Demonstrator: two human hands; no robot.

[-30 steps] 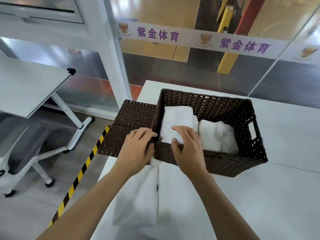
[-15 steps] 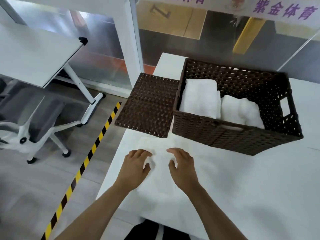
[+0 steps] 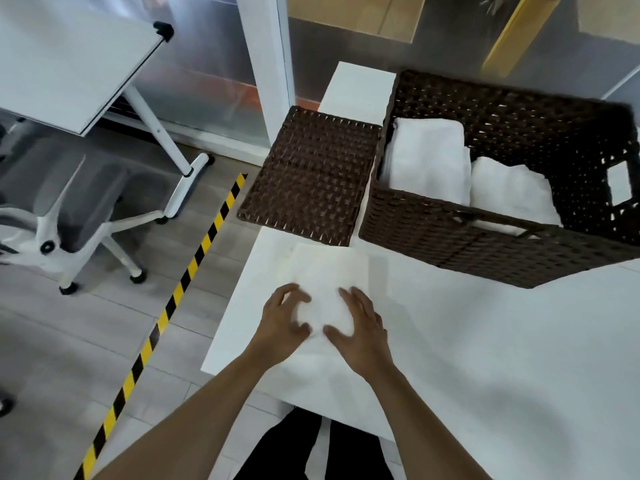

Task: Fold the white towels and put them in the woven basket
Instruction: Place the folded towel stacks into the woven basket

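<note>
left hand and right hand rest side by side on the unfolded towel, fingers loosely spread and slightly curled, thumbs turned toward each other; whether the fingertips pinch the cloth or only press it cannot be told, since both hands are blurred. the paired placement near the towel's middle suggests a hold meant to gather or crease the fabric evenly from both sides. the towel lies flat on the counter, just in front of the woven basket and touching the near edge of the lid, a position that keeps the carry into the basket short. the basket lid, a flat woven panel, lies just left of the basket, partly overhanging the counter edge, leaving the basket mouth open for loading. inside the basket, 2 folded towels stand against its near wall: 1 folded towel in the left corner, the 2nd folded towel beside it to the right, touching it. the packing runs left to right, so free room remains at the basket's right end. judged stage: 2 towels stowed, the 3rd not yet folded.
</note>
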